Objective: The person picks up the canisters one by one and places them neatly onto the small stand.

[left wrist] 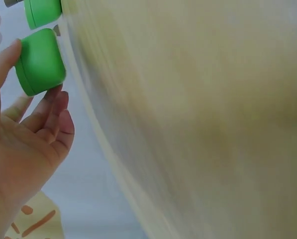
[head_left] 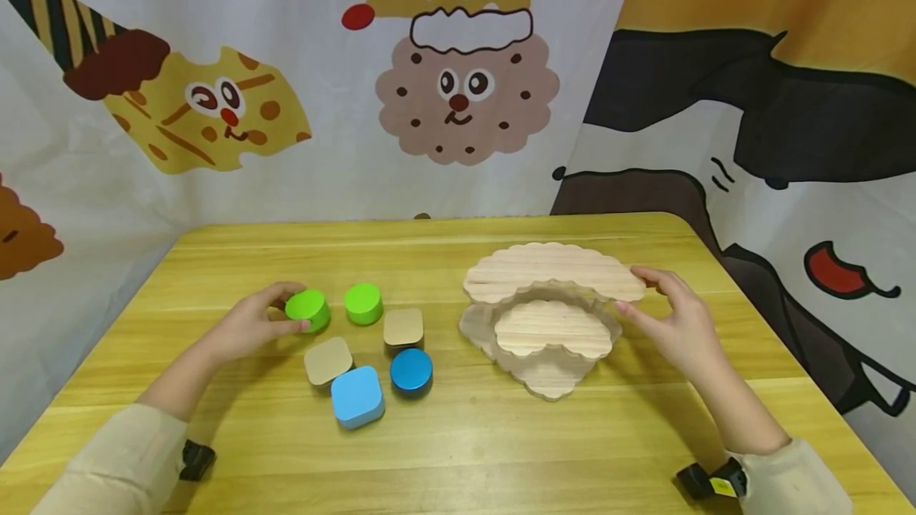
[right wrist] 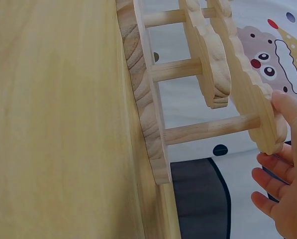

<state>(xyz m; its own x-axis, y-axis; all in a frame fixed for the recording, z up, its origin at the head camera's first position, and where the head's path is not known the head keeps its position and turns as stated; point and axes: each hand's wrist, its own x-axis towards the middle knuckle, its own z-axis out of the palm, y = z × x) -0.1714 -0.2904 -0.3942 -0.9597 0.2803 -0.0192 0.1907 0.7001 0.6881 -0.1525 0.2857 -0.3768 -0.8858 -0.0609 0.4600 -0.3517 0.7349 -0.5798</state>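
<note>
Between the thumb and fingers of my left hand is a bright green round container, at the left of the table. The left wrist view shows the thumb on one side of this green container and fingertips on the other. My right hand pinches the right end of the top tier of a wooden scalloped stand. In the right wrist view the wooden stand has tiers raised on round dowels above a base, with the thumb over the top tier's edge and fingers beneath it.
A second green round container stands beside the held one. Nearer lie two beige square boxes, a light blue square box and a dark blue round tin. Behind the wooden table hangs a printed cloth.
</note>
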